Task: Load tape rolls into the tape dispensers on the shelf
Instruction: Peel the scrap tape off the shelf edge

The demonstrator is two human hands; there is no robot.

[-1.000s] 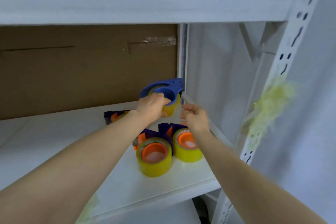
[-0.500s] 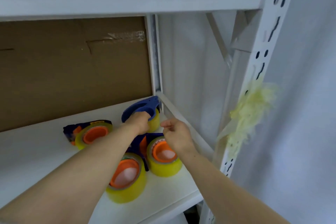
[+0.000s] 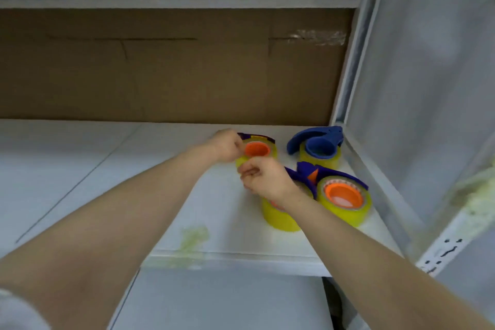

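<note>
Several yellow tape rolls in dark blue dispensers stand at the right end of the white shelf point(image 3: 134, 169). My left hand point(image 3: 226, 145) grips the left side of the rear dispenser with an orange core point(image 3: 257, 149). My right hand point(image 3: 263, 179) is pinched shut against the near side of that same roll. A lighter blue dispenser point(image 3: 317, 142) with a yellow roll stands in the back right corner, apart from both hands. Two more orange-core rolls stand nearer the front, one point(image 3: 278, 218) partly hidden under my right wrist, the other point(image 3: 344, 199) to its right.
A brown cardboard panel point(image 3: 174, 75) closes the back of the shelf. A white upright point(image 3: 348, 67) and a sheeted side wall bound it on the right. Another shelf board runs close overhead. Yellowish tape residue point(image 3: 194, 238) marks the front edge.
Both hands left the light blue dispenser in the corner and moved left to the orange-core dispenser. The camera view swung left and down.
</note>
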